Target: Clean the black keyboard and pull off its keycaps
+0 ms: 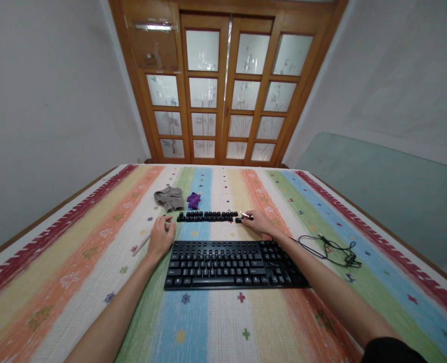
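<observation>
A black keyboard (218, 264) lies flat on the striped tablecloth in front of me. Beyond it, loose black keycaps (207, 217) are lined up in two rows. My left hand (163, 234) rests by the left end of these rows, fingers loosely curled and apart, with nothing seen in them. A thin pale stick (142, 245) lies beside that hand, its far end hidden. At the right end of the rows, the fingers of my right hand (257, 222) are closed at a black keycap (238, 220). A small silvery thing (245, 215) shows at the same fingertips, too small to name.
A crumpled grey cloth (169, 198) and a small purple cloth (193, 200) lie behind the keycap rows. The black cable (327, 247) is loosely coiled right of my right forearm. Wooden doors with glass panes (204, 92) stand past the table's far edge.
</observation>
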Tool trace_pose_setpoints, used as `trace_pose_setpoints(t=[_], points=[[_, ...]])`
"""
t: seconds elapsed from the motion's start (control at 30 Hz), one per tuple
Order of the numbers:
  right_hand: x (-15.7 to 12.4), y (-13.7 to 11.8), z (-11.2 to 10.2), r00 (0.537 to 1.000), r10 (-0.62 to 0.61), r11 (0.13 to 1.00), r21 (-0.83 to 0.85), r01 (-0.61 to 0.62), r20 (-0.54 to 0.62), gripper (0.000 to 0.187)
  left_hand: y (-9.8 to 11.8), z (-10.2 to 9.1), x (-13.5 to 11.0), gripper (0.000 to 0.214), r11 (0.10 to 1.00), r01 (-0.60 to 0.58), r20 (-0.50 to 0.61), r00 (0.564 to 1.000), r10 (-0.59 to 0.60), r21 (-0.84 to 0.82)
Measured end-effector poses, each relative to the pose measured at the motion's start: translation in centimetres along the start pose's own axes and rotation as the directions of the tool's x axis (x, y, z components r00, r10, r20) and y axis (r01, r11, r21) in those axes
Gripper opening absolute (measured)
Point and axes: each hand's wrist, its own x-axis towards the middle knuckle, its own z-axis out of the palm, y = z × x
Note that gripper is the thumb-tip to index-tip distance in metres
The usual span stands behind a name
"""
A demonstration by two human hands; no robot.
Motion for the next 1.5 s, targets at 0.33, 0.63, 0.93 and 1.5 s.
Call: trace_pose_setpoints(t=[0.33, 0.63, 0.93, 1.5], points=[[0.4, -0.5, 0.3, 1.0, 0.024, 1.0, -0.011, -0.024, -0.001, 0.015, -0.4, 0.3, -0.1, 0.024, 1.0, -0.003, 0.028, 1.0, 0.003, -0.007], [0.6, -0.5, 0.9, 0.998, 0.039, 0.999, -0.018, -0.04, -0.044, 0.015, -0.3, 0.2, -0.1, 0.023, 1.0, 0.008, 0.058, 0.998, -0.008, 0.0], [0.8, -0.7, 1.0, 0.998, 0.034, 0.999, -0.012, -0.035, -0.06, 0.015, -0.1, 0.1, -0.1, 0.02, 1.0, 0.004, 0.088, 0.996, -0.005, 0.015], [0.2, -0.1, 0.0, 0.996, 0.051, 0.998, -0.028, -0.053, -0.072, 0.009, -0.2, 0.0, -0.1, 0.021, 1.0, 0.005, 0.094, 0.996, -0.004, -0.01]])
